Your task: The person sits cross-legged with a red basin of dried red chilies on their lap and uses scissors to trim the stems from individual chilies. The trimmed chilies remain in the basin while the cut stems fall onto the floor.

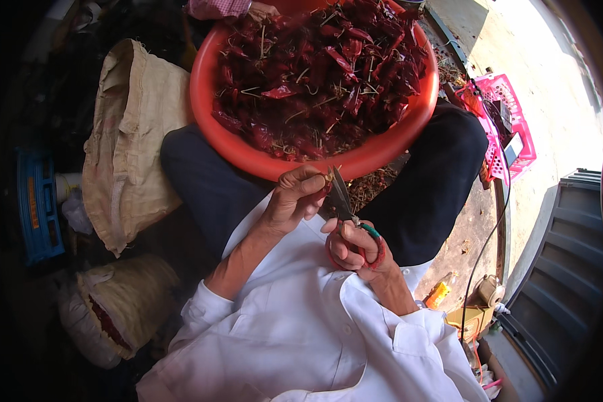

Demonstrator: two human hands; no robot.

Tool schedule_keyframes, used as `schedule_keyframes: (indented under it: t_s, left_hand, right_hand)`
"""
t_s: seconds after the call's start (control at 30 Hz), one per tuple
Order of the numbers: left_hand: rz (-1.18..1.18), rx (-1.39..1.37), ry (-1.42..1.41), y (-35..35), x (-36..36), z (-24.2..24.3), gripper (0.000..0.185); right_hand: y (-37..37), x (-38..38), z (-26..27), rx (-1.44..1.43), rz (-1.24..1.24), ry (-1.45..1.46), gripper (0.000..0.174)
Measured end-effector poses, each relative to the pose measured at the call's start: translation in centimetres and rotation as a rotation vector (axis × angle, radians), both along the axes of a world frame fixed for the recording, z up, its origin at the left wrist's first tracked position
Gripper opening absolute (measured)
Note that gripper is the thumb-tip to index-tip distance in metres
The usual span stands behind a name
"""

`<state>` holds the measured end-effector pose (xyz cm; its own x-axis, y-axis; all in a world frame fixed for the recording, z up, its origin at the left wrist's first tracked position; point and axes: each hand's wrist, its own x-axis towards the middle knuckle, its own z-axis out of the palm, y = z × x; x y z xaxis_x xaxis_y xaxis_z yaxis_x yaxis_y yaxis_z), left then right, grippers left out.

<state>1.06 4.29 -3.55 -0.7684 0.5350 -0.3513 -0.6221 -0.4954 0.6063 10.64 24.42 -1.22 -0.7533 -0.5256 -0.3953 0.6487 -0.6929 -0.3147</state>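
Between the thumb and fingers of my left hand (294, 196) is a dried red chili pepper (325, 189), mostly hidden by the hand, its pale stem end showing. My right hand (359, 246) grips scissors (340, 193) by handles wrapped in red and green. Their dark blades point up beside the stem end of the pepper; whether they touch it I cannot tell. Just beyond both hands stands a large red plastic basin (281, 168), heaped with dried red chili peppers (326, 90) that have long pale stems.
Another person's hand (263, 11) reaches the basin's far edge. Left are an open cloth sack (145, 135), a second sack (130, 296) holding red contents, and a blue plastic object (39, 206). Right are a pink basket (525, 145), a black cable (488, 233) and a bottle (439, 292). Cut stems (374, 188) litter the ground.
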Motion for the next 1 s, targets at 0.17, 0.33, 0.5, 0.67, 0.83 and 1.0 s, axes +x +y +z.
schedule_keyframes:
  t_s: [0.17,0.33,0.5,0.67,0.83,1.0]
  left_hand:
    - [-0.056,0.228,-0.074,1.2,1.7,-0.7,0.014]
    - [-0.019,-0.021,0.106,0.7,1.5,0.3,0.018]
    - [-0.008,-0.660,0.455,-2.5,-4.3,3.3,0.024]
    - [0.045,-1.089,0.928,-3.3,-10.6,5.3,0.018]
    - [-0.022,-1.414,1.254,-3.2,-15.1,4.7,0.028]
    - [-0.199,-1.715,1.322,-3.6,-16.6,3.2,0.034]
  right_hand:
    - [-0.1,-0.4,-1.6,-0.587,-0.119,0.058,0.042]
    - [1.8,-1.1,-1.6,-0.291,-0.518,-0.019,0.044]
    - [0.6,-0.8,-2.0,-0.005,-0.511,-0.231,0.041]
    - [0.1,-0.9,-2.5,-0.013,-0.420,-0.249,0.040]
    - [0.0,-0.2,-2.0,0.111,-0.404,-0.221,0.040]
    - [-0.2,-0.1,-1.2,0.265,-0.389,-0.207,0.042]
